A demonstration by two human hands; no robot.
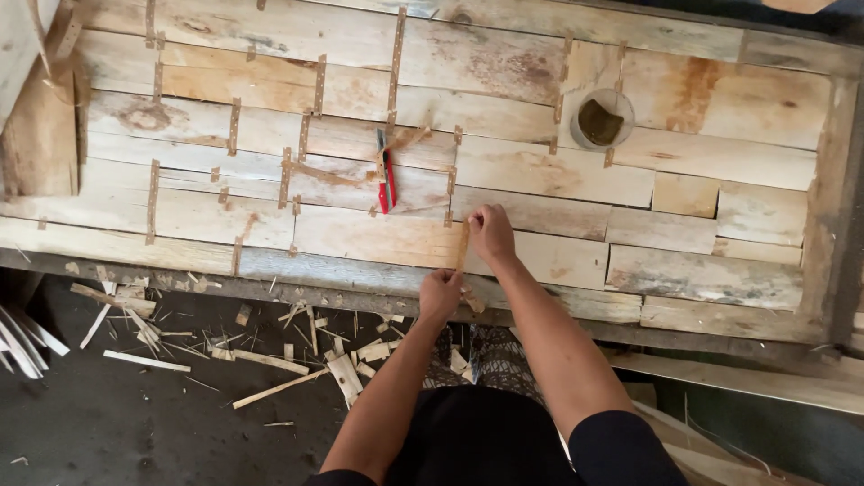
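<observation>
Left hand (439, 292): we have it at the near edge of the sheet, fingers pinched together on the lower end of the tape strip (463, 247).
Right hand (490, 232): ours too, further up the sheet, fingers closed down on the upper end of the same strip, pressing it onto the wood.
Tape strip: thin, brown, running up and down between our two hands, lying across a seam where two pieces of veneer (378, 238) meet.
Veneer sheet: many pale, patchy pieces laid edge to edge on the work table (837, 207), with short brown strips already stuck over most of the seams to the left.
Step in hand: we judge that we are sticking this strip over a joint near the front edge, holding it taut at both ends.
Next move: it looks to call for firm rubbing along the whole strip so it lies flat, with the two pieces kept tight together beneath it.
Knife (386, 180): red-handled, lying on the sheet above and to the left of our hands, apart from them.
Bowl (601, 119): round, pale, with a dark wad inside, well up the sheet to the right.
Floor (135, 423): dark, scattered with wood offcuts (270, 360) below the table edge.
</observation>
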